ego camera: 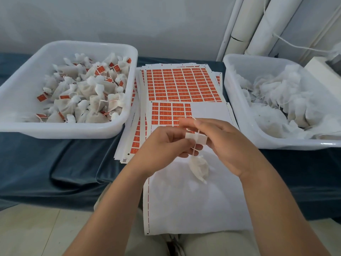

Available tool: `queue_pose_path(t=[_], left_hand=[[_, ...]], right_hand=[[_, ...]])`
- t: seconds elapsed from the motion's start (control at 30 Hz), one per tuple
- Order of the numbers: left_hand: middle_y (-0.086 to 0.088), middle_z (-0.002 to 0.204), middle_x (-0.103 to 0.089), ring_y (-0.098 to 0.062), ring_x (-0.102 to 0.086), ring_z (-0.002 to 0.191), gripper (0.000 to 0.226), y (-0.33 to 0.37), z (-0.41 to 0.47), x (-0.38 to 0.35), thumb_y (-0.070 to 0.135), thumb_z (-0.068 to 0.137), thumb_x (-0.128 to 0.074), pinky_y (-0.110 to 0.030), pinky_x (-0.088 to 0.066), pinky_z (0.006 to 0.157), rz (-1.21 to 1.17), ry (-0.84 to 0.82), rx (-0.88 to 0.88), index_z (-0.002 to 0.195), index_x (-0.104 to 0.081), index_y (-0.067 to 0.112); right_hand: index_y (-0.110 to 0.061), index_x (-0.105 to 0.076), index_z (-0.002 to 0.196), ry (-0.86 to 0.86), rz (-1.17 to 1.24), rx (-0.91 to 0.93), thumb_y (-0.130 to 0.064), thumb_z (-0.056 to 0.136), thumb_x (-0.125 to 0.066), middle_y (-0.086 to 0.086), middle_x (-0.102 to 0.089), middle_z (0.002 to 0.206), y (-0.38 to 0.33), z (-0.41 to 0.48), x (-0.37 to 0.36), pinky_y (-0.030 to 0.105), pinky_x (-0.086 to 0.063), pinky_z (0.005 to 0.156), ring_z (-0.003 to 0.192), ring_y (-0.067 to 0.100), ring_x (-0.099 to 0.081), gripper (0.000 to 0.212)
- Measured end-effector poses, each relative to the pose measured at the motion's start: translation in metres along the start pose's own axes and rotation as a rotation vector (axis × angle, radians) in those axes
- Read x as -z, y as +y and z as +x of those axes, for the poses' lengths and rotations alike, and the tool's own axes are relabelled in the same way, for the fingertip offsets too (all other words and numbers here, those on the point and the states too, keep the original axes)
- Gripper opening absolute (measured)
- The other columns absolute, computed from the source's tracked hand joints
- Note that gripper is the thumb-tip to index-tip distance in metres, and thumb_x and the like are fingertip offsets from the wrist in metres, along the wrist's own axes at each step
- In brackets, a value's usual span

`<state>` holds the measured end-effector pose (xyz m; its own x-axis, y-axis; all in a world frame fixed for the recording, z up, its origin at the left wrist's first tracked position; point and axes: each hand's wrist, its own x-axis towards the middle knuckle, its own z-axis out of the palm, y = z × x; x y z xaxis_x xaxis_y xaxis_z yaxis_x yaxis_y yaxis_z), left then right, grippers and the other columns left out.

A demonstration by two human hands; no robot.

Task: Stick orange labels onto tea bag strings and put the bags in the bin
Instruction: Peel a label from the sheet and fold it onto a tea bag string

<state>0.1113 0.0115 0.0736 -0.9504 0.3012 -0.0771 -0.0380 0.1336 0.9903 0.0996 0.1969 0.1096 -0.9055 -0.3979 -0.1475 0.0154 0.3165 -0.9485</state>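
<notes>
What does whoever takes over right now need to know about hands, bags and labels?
Left hand: fingers pinch the small rectangular paper label, white side showing, string across its middle.
Right hand: pinches the label's other end.
White mesh tea bag hangs below on the string.
Done: many labelled bags in the left white plastic bin.
Left: fold this label shut, drop the bag there; unlabelled bags wait in the right white plastic bin; orange label sheets lie between.

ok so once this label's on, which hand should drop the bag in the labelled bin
Left, likely: the left hand pinches the string by the label, the tea bag hangs below it, and the bin of labelled bags sits on that side.
</notes>
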Motion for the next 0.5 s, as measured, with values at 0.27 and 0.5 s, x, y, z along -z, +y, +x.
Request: queue_pose_path(t=[0.27, 0.5], left_hand=[[0.007, 0.095, -0.083, -0.014, -0.079, 0.090, 0.023, -0.002, 0.001, -0.002, 0.013, 0.103, -0.062, -0.018, -0.060, 0.079, 0.054, -0.004, -0.035, 0.101, -0.083, 0.024], [0.003, 0.085, -0.079, -0.016, -0.076, 0.080, 0.042, 0.018, -0.006, -0.005, 0.014, 0.105, -0.056, -0.022, -0.060, 0.076, 0.111, -0.045, -0.085, 0.082, -0.082, 0.038]], right_hand=[[-0.055, -0.073, 0.117, 0.087, -0.055, -0.013, -0.051, 0.107, -0.045, -0.026, -0.073, 0.115, 0.003, 0.006, -0.002, 0.038, -0.047, 0.107, 0.111, -0.008, -0.064, 0.029], [-0.049, -0.076, 0.115, 0.184, -0.141, 0.053, -0.047, 0.108, -0.044, -0.035, -0.069, 0.087, 0.014, 0.005, -0.005, 0.018, -0.043, 0.078, 0.083, -0.016, -0.062, 0.032]])
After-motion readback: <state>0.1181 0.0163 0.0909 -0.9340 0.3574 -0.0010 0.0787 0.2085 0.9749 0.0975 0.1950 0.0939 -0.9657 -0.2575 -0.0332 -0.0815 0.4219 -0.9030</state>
